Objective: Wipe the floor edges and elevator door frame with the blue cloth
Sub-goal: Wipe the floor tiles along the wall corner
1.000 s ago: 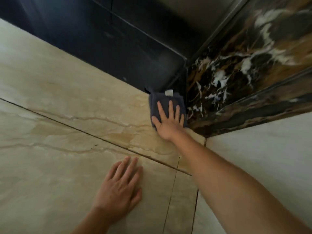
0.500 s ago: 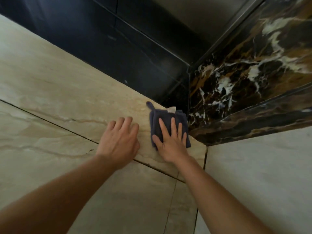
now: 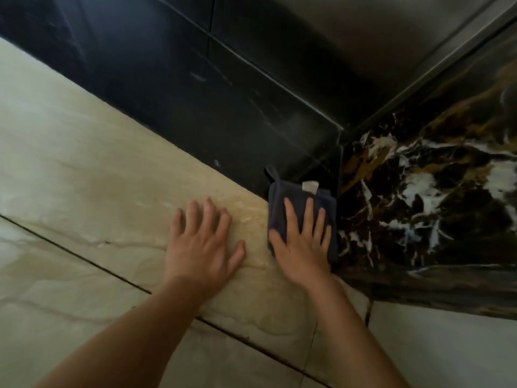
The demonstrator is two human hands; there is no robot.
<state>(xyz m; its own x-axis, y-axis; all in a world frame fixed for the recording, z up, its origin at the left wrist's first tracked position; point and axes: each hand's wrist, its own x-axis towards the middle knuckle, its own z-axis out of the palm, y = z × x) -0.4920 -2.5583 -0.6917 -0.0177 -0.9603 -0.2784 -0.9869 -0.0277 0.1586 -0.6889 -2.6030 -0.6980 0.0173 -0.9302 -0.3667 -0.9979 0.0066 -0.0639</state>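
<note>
Nearest, two bare forearms reach forward over the beige floor tile (image 3: 84, 169). The left hand (image 3: 202, 245) lies flat and empty on that tile, fingers spread, just beside the right hand (image 3: 300, 247) and holding nothing. The right hand presses flat on the blue cloth (image 3: 282, 203), palm down and fingers apart; it is pinning the cloth to the floor, not pinching it. The folded cloth lies under and ahead of the right fingertips, its long axis running away from the wrist toward the corner. A white tag (image 3: 310, 187) and a small loop (image 3: 272, 172) stick out at its far edge. To the right of the grip, the cloth's edge touches the veined dark marble frame (image 3: 419, 197). Beyond the fingertips runs the black floor strip (image 3: 195, 113), its edge trailing off to the left of the grip. The right hand, already on the cloth, looks the one to push it along that edge, leftward, or up onto the frame
</note>
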